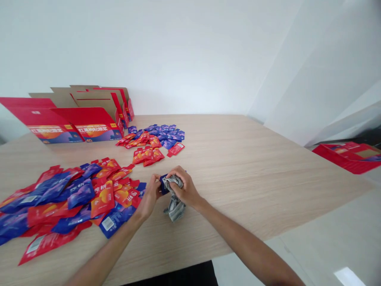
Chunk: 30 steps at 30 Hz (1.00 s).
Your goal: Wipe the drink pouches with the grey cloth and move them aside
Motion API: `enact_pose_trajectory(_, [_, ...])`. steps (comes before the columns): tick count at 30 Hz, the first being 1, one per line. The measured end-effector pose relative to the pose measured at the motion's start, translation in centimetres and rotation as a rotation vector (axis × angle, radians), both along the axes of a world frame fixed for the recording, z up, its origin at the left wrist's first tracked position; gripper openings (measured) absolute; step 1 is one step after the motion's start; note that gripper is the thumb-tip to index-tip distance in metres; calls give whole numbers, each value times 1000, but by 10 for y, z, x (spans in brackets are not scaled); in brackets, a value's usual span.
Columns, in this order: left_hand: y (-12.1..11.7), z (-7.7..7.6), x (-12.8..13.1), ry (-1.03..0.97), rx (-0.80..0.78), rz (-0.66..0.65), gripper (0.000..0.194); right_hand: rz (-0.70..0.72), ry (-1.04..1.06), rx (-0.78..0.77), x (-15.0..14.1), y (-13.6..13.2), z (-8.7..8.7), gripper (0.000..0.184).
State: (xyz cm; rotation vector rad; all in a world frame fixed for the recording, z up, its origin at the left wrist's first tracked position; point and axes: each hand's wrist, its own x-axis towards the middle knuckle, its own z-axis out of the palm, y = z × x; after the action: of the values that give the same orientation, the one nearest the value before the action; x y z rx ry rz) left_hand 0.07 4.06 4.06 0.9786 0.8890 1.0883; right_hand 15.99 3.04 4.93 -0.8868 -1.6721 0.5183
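Note:
My left hand (151, 195) pinches a small dark blue packet (163, 184) just above the wooden table (253, 167). My right hand (183, 187) is closed round a crumpled grey cloth (175, 203), which is pressed against the packet and hangs down to the tabletop. Both hands meet near the table's middle front. Just left of my left hand lies a big heap of red and blue foil pouches (68, 198).
A second, smaller spread of red and blue pouches (154, 139) lies further back. Opened red cardboard cartons (74, 119) stand at the back left against the white wall. More flat red cartons (351, 155) lie on the floor at the right.

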Motion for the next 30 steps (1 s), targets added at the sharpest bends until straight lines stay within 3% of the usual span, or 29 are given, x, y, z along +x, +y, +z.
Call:
enact_pose_trajectory(4, [-7,-5,1,-264,-374,-125,28,172,-142,69,-6,-4,-9,10])
enact_pose_trajectory(7, [-11,-2,5,-341,-497,-125,25,273,-222,161,-7,-7,-15,14])
enact_pose_trajectory(10, [-16,3,8,-375,-562,-158,32,278,-324,257,-6,-11,-19,16])
enact_pose_trajectory(14, [-19,6,6,-428,-647,-189,40,218,-493,303,-4,-13,-20,17])
enact_pose_trajectory(19, [-17,-1,5,-548,-667,-73,37,133,-658,206,-5,-12,-9,25])
enact_pose_trajectory(26, [-13,-4,16,-591,-658,33,31,-201,-544,36,15,2,-1,24])
enact_pose_trajectory(30, [-16,-8,17,-592,-628,29,30,-197,-545,14,21,5,1,26])
